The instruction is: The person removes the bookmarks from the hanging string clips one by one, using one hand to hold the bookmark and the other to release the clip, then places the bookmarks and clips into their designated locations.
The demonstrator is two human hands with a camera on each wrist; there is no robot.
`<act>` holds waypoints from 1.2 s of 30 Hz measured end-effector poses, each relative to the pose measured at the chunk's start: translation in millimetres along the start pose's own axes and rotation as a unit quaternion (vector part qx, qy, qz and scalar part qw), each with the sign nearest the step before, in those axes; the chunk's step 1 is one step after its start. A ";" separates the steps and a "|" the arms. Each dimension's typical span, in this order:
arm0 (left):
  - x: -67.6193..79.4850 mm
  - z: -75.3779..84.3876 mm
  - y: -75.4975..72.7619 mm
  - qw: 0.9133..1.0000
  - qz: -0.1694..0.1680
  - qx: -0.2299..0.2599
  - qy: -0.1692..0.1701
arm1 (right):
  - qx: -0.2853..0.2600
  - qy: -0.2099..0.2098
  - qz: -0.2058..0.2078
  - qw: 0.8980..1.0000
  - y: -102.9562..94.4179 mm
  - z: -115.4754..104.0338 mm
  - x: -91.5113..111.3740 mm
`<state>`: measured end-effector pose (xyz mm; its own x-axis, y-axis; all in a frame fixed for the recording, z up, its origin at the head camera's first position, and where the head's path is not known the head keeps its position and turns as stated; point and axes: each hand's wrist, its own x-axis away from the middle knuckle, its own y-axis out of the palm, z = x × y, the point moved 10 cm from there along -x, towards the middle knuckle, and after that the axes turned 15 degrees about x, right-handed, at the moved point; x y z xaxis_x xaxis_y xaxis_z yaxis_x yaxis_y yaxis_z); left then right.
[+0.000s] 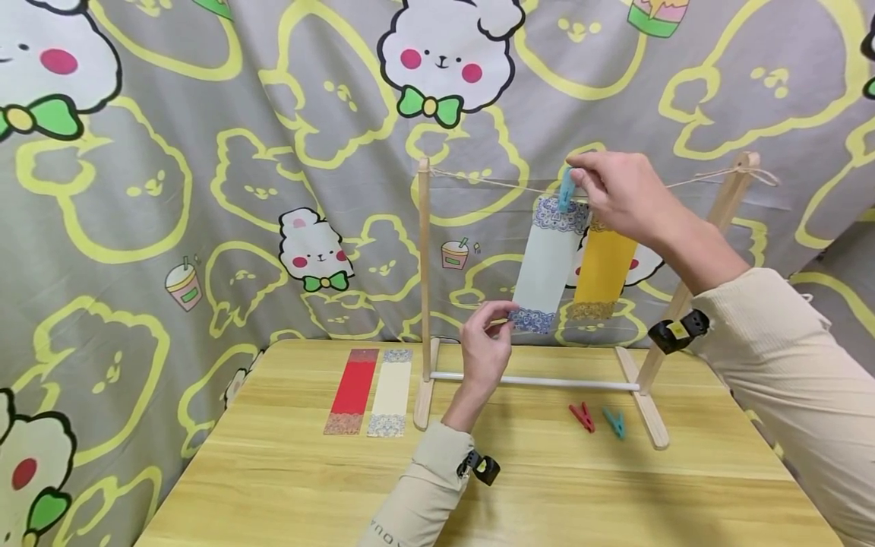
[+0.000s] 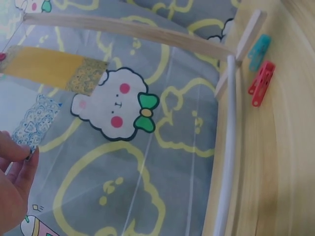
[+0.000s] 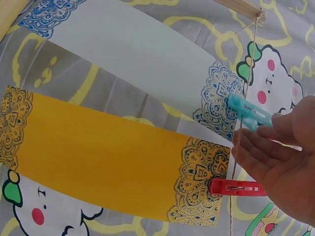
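A pale blue paper strip [image 1: 544, 262] with patterned blue ends hangs from the string. At its top, a light blue clothespin [image 1: 566, 190] grips the strip and the string, and my right hand [image 1: 625, 194] pinches the clothespin's upper end between thumb and fingers. My left hand [image 1: 487, 346] pinches the strip's lower left corner, also visible in the left wrist view as a patterned end [image 2: 37, 123]. Just to the right hangs a yellow strip [image 1: 604, 266], partly behind the pale one. A red clothespin [image 3: 237, 187] fastens it to the string [image 3: 234, 211].
The string spans a wooden stand, between its left post [image 1: 424, 273] and right post [image 1: 724, 209], above a white crossbar [image 1: 540, 381]. On the table [image 1: 273, 471] lie a red strip [image 1: 354, 387], a cream strip [image 1: 391, 391], a red clothespin [image 1: 582, 416] and a teal clothespin [image 1: 614, 422]. A patterned curtain [image 1: 369, 190] hangs behind.
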<state>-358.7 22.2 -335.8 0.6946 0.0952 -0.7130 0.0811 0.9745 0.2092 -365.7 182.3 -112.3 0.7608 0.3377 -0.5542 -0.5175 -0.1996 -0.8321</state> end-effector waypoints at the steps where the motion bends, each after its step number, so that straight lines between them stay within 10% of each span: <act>1: -0.3 0.3 0.0 1.000 0.000 0.000 0.000 | -0.008 0.007 -0.005 1.000 -0.1 0.9 0.1; 27: 2.4 1.2 -5.9 1.000 0.006 -0.002 0.003 | -0.098 0.059 -0.036 0.993 2.0 7.5 -0.1; 36: 2.4 1.4 -4.9 1.000 0.005 0.001 0.001 | -0.126 0.079 0.022 0.989 -8.8 13.2 3.2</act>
<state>-356.4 17.4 -337.6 0.6940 0.1054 -0.7122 0.0754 0.9731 0.2175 -363.9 197.3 -106.4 0.8017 0.1798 -0.5700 -0.4522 -0.4413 -0.7751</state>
